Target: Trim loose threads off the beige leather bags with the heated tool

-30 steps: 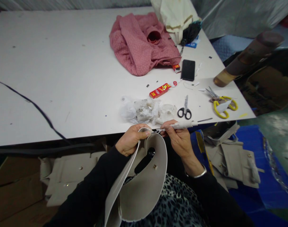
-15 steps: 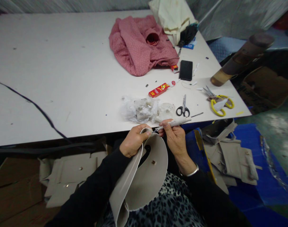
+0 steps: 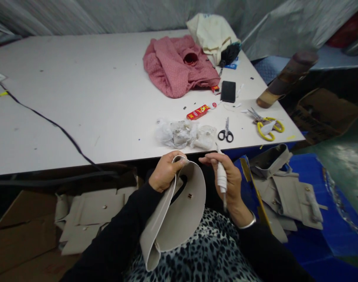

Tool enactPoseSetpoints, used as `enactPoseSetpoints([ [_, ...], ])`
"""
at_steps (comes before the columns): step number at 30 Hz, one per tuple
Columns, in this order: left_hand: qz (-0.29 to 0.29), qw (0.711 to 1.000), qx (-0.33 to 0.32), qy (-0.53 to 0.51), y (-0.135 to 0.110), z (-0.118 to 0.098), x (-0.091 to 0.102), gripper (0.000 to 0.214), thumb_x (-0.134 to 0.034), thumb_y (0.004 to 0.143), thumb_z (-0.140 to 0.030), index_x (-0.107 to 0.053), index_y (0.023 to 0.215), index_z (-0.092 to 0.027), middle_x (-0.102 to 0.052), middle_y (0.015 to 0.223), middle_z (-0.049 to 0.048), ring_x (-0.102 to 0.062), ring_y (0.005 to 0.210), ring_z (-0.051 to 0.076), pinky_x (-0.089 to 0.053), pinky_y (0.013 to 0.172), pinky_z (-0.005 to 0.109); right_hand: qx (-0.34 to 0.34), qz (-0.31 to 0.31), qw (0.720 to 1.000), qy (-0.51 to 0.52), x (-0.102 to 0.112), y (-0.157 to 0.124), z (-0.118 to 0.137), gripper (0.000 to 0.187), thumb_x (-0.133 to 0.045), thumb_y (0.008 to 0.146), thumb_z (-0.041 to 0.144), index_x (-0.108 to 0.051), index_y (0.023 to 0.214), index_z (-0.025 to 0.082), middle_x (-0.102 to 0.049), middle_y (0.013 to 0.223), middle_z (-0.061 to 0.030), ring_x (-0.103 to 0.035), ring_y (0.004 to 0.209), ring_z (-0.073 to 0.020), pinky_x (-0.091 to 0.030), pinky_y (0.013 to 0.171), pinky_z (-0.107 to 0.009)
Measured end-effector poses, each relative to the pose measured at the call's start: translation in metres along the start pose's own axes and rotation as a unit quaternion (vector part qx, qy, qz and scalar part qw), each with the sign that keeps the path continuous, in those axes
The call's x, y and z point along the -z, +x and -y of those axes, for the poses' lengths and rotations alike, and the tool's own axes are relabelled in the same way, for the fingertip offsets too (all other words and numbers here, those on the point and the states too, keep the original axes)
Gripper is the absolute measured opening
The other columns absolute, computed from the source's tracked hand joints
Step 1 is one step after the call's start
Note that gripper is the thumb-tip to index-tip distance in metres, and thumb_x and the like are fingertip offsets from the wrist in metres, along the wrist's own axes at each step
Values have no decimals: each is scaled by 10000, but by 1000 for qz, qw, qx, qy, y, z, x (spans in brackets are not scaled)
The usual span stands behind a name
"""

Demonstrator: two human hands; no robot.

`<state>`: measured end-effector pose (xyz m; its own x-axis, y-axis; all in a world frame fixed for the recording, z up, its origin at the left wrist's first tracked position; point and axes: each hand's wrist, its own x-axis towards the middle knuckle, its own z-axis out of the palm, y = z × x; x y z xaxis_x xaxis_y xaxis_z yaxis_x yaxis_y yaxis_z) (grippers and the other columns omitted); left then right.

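Observation:
My left hand (image 3: 166, 169) pinches the top edge of a beige bag piece (image 3: 183, 219), which curves open over my lap and shows a small metal fitting on its inner face. To the right of it, my right hand (image 3: 229, 178) holds a slim tool wrapped in white tape (image 3: 221, 176). The tool stands nearly upright against the fingers, a thin tip at each end; its exact kind I cannot tell. A gap separates this hand from the bag piece. Just beyond the hands, crumpled clear plastic with pale lumps (image 3: 181, 134) lies at the table edge.
On the white table (image 3: 79, 98) are black-handled scissors (image 3: 226, 132), yellow-handled scissors (image 3: 266, 125), a red glue bottle (image 3: 199, 112), a black phone-like slab (image 3: 228, 91), pink cloth (image 3: 173, 70) and a tilted bottle (image 3: 287, 80). Beige bag pieces (image 3: 93, 211) lie at left, others (image 3: 290, 192) at right.
My right hand has drawn away from the bag piece's edge to the right, and the taped tool has swung from lying sideways to nearly upright. My left hand keeps its grip.

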<state>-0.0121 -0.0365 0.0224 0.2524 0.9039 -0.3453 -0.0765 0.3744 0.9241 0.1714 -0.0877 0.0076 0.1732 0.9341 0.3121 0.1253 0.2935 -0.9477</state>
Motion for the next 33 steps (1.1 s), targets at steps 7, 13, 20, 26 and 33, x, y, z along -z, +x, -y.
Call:
enactPoseSetpoints([
  [7, -40, 995, -76, 45, -18, 1, 1, 255, -805, 717, -363, -664, 776, -159, -605, 710, -1, -510, 654, 138, -415, 623, 245, -46, 97, 992, -71, -13, -2, 12, 213, -775, 917, 418, -696, 1007, 242, -777, 1009, -29, -720, 884, -200, -561, 819, -316],
  [13, -53, 984, -124, 120, -31, -4, 4, 215, -776, 738, -351, -696, 781, -157, -646, 740, 9, -541, 693, 153, -436, 675, 259, -18, 117, 989, -88, -19, -4, 20, 228, -745, 933, 437, -690, 1054, 252, -776, 1006, -28, -731, 925, -218, -557, 856, -334],
  [20, -211, 949, -175, 153, -52, -50, 34, 163, -769, 739, -284, -680, 789, -156, -595, 675, -29, -506, 631, 127, -415, 629, 257, 14, 30, 998, -45, -6, -1, 40, 193, -751, 952, 410, -685, 1011, 238, -754, 951, -14, -731, 870, -197, -554, 784, -310],
  [26, -406, 872, -265, 71, -79, -83, 80, 228, -808, 732, -219, -648, 847, -106, -625, 704, -6, -565, 610, 124, -457, 605, 270, 48, 7, 998, -33, 6, -2, 59, 174, -777, 943, 366, -671, 974, 232, -687, 849, 27, -683, 694, -145, -507, 645, -265],
  [33, -474, 839, -217, 156, -105, -20, 94, 213, -792, 700, -296, -677, 794, -143, -605, 658, -24, -552, 577, 128, -436, 539, 241, 83, 190, 972, -111, -2, -24, 45, 176, -762, 963, 320, -696, 1108, 245, -731, 949, -13, -683, 798, -166, -505, 744, -273],
])
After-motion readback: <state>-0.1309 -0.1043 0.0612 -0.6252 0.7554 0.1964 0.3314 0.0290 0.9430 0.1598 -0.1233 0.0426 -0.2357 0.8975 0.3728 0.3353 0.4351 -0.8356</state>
